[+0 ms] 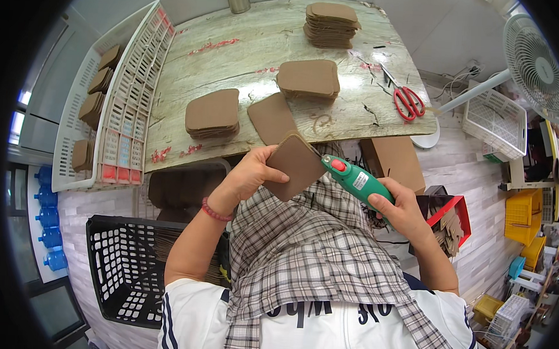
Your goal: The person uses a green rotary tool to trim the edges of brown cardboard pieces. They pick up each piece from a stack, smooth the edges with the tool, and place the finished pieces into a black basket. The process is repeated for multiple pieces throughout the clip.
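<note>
My left hand (255, 173) pinches a brown, round-cornered flat piece (297, 169), thumb on its face, held over my lap by the table's front edge. My right hand (398, 206) grips a green handheld power tool (359, 182) with a red switch. The tool's narrow tip meets the piece's right edge; what kind of tool it is I cannot tell. Behind my left hand, a single brown piece (272, 117) lies on the table. Stacks of the same pieces stand around it: a left stack (213, 110), a middle stack (309, 77) and a far stack (331, 22).
Red-handled scissors (409, 103) lie at the right of the wooden table (234, 62). A white crate (125, 95) with brown pieces stands at the left. Below are a black crate (125, 274) and a red box (462, 218) of scraps. A white fan (535, 66) is at the right.
</note>
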Demonstrator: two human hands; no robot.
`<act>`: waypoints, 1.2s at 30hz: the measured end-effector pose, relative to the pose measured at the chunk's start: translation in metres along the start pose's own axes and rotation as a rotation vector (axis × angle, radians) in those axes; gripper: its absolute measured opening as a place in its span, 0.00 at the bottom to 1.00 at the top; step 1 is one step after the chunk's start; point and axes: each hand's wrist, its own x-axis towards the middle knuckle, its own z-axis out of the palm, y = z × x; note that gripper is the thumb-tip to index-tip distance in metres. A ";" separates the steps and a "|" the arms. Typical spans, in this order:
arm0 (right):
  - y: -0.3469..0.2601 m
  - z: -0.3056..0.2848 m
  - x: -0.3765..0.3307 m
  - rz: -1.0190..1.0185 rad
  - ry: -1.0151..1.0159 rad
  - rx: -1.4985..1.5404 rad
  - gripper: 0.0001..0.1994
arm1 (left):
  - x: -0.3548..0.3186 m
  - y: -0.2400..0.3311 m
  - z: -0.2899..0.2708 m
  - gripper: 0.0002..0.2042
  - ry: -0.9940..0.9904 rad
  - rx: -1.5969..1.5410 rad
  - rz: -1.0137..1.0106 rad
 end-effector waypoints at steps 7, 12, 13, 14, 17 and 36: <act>-0.001 0.014 0.008 -0.012 0.019 0.025 0.19 | 0.004 -0.011 0.006 0.25 -0.042 -0.027 -0.081; 0.004 0.017 0.016 0.011 -0.024 0.097 0.20 | 0.001 -0.005 0.010 0.20 -0.023 0.009 -0.054; 0.007 0.016 0.017 0.014 -0.037 0.128 0.20 | 0.001 -0.004 0.008 0.18 0.022 0.017 -0.037; 0.009 0.015 0.017 0.017 -0.049 0.158 0.20 | 0.000 -0.003 0.005 0.16 0.066 0.025 -0.019; 0.011 0.014 0.017 0.055 -0.044 0.201 0.20 | -0.001 -0.006 -0.014 0.14 0.160 0.042 0.073; 0.006 0.007 0.018 0.125 -0.150 0.100 0.21 | -0.013 0.008 -0.018 0.12 0.198 0.147 0.138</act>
